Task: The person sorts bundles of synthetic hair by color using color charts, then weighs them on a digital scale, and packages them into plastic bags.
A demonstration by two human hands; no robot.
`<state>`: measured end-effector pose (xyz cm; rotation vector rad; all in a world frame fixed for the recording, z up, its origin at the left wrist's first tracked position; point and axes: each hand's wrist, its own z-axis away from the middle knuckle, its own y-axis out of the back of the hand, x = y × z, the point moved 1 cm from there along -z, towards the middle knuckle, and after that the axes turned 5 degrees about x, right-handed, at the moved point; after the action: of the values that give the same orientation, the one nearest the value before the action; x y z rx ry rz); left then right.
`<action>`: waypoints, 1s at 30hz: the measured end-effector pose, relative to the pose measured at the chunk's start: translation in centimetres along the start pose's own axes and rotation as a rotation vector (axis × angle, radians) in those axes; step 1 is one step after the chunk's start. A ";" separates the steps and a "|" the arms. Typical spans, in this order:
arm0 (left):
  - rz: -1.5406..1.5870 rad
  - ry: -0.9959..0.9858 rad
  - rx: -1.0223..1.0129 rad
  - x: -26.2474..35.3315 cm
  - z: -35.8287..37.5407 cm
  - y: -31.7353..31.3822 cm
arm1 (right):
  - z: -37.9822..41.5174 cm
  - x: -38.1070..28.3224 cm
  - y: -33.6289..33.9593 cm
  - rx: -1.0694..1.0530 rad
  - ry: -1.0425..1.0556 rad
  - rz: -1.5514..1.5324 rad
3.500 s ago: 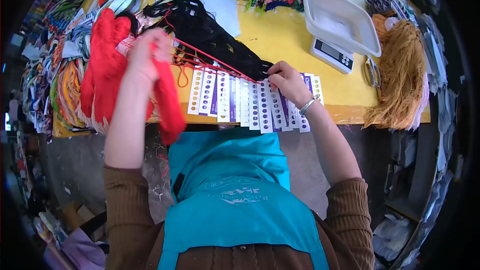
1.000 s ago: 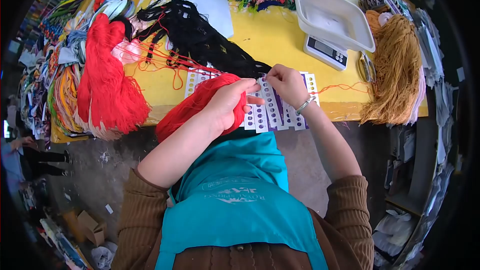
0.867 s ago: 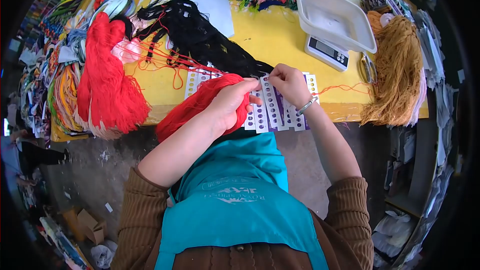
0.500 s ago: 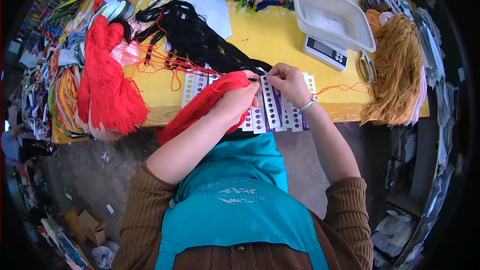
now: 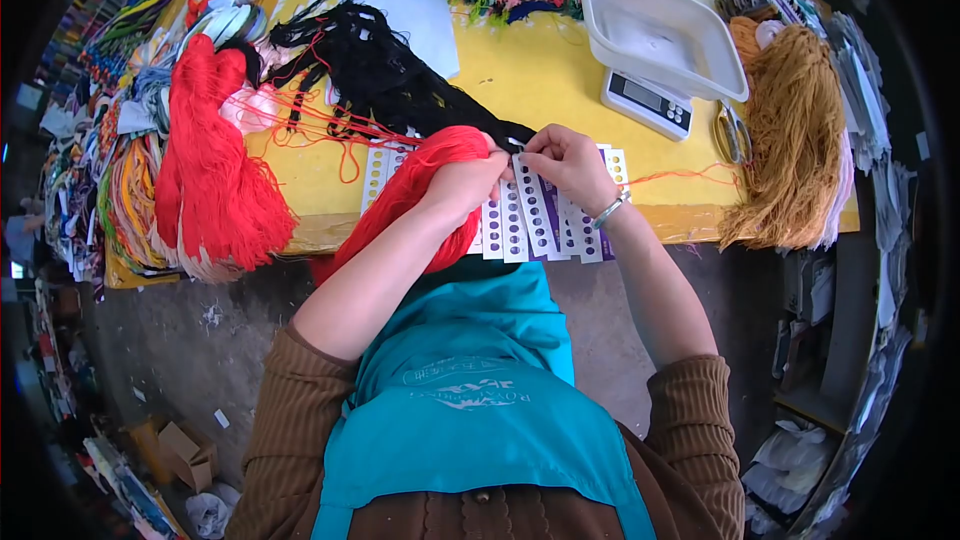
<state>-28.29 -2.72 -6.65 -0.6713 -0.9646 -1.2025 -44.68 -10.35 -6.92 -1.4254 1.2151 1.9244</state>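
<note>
My left hand is closed round a bundle of red thread, which hangs down over the table's front edge. To its right, my right hand pinches the top of a white card with a row of holes. Several similar cards, some with purple parts, lie fanned side by side beneath both hands and reach past the edge. A tapering bundle of black thread ends right at my fingertips. Whether any thread runs between the fingers is too small to tell.
Another red thread bundle lies at left beside multicoloured skeins. On the right are a digital scale with a white tray, scissors and a brown thread bundle. Loose red strands cross the yellow table.
My left hand has moved slightly left and turned, with the red bundle raised a little in it. My right hand still pinches the card, with only a slight shift.
</note>
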 end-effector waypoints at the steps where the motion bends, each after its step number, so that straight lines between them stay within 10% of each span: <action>1: 0.018 -0.011 0.028 0.2 0.3 0.3 | 0.0 -0.2 -0.1 -0.001 -0.013 0.064; 10: 0.200 0.114 -0.216 1.5 1.0 0.6 | -1.1 -0.2 -0.9 0.105 -0.040 -0.046; 16: -0.283 -0.031 -0.250 0.7 -0.4 -0.7 | -0.6 0.0 0.0 -0.050 -0.077 -0.151; 20: 0.224 0.056 -0.258 1.6 -0.6 0.7 | -0.9 -1.1 0.4 -0.071 -0.214 -0.068; 24: 0.546 0.168 -0.351 3.6 0.5 8.1 | -1.0 -0.8 0.3 -0.078 -0.192 -0.022; 30: 0.869 -0.246 0.190 9.5 -0.8 29.3 | -0.8 -1.2 0.2 -0.069 -0.228 0.037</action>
<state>0.84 -0.22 3.12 -0.9613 -0.8292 -0.2641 -43.95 -10.97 -5.81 -1.1845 1.0852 2.1058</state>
